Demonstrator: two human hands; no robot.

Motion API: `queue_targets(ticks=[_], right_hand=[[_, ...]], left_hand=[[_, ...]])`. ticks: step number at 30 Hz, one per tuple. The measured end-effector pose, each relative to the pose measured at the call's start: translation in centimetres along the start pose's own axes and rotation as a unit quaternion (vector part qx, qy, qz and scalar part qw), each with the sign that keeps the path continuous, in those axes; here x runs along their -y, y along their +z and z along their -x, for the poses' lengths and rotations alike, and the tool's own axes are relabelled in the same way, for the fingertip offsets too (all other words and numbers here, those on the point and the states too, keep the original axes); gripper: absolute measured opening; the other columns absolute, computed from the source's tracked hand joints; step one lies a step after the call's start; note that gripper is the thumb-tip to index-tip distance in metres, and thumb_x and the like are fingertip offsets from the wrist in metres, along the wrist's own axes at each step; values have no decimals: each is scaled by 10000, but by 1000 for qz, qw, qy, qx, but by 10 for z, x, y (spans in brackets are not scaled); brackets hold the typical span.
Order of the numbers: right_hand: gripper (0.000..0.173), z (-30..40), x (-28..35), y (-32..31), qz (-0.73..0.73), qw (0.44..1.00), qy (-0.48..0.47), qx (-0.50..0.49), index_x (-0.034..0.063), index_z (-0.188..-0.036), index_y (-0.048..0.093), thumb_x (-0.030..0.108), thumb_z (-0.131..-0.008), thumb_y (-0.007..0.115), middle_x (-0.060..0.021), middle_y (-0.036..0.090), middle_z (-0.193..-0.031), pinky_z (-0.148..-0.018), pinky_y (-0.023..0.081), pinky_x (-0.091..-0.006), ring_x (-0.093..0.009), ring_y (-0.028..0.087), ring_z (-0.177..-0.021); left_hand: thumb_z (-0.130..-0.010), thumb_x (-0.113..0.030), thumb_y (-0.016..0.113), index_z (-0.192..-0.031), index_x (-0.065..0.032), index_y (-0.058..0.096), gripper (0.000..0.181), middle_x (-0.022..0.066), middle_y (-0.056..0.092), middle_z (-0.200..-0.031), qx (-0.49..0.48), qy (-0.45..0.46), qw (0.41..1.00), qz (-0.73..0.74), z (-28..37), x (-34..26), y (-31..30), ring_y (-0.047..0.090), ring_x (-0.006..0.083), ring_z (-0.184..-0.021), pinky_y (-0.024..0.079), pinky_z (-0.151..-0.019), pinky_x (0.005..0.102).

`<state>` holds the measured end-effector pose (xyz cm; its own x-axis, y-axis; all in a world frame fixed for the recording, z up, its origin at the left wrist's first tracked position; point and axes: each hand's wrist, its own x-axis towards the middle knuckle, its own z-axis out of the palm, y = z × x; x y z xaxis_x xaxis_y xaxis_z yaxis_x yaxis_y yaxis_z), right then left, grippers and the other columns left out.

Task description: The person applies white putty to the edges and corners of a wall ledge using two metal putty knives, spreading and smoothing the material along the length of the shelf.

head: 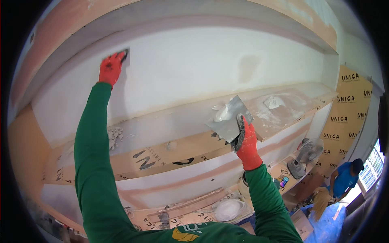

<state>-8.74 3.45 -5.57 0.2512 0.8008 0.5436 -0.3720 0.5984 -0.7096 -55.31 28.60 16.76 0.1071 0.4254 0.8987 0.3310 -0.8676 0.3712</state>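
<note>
My left hand (111,67), in a red glove with black coating, is raised against the white wall (182,66). Its fingers are closed on a thin grey scraper blade (127,57), mostly hidden and slightly blurred. A flat metal plate (235,109) carrying a smear of white putty (225,111) lies in the grip of my right hand (246,142). The thumb presses on its upper face, while black-coated fingertips show beneath. That hand is in front of the ledge, beside a board (288,111) with a heap of white putty (274,102).
Crumbly debris (115,136) rests on the covered ledge (170,127). Below are a standing fan (301,158), a phone (284,181) and a white plastic-wrapped bundle (228,209). At lower right a person in blue (345,180) bends by a broom (321,203) and blue sheeting (328,223).
</note>
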Motion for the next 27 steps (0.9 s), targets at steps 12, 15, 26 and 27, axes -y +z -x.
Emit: queue_targets(ticks=[12,15,26,27], right_hand=[[515,-7,65,72,291,758,-475,339,124,-1298,443,63,-804,577,-186,462,-1235,-894,442,-382,-355,482,-1095],[473,7,73,72,390,674,-428,458,173,-1261,472,156,-807,605,-169,500,-1144,-829,471,-397,-341,533,-1000],[383,-139,161,-170,820,479,-173,260,218,-1184,564,106,-839,441,-83,616,-1076,-849,446,-366,-261,573,-993],[394,-141,157,-174,829,483,-112,259,227,-1192,562,111,-838,435,-84,615,-1086,-857,442,-361,-254,568,-1011]], left_hand=[[-797,-124,577,-1070,-27,594,290,139,614,-1081,36,51,948,-311,299,-188,174,581,251,-999,464,-852,339],[-802,-111,555,-1084,-36,586,294,122,618,-1062,-9,-73,974,-213,332,-226,173,586,213,-982,493,-758,328],[-825,-82,595,-1312,36,370,549,159,470,-1283,-160,-149,970,-106,335,-189,193,509,226,-1114,439,-896,307],[-809,-64,612,-1310,41,369,567,159,471,-1284,-160,-139,967,-142,335,-197,191,506,232,-1119,417,-929,312]])
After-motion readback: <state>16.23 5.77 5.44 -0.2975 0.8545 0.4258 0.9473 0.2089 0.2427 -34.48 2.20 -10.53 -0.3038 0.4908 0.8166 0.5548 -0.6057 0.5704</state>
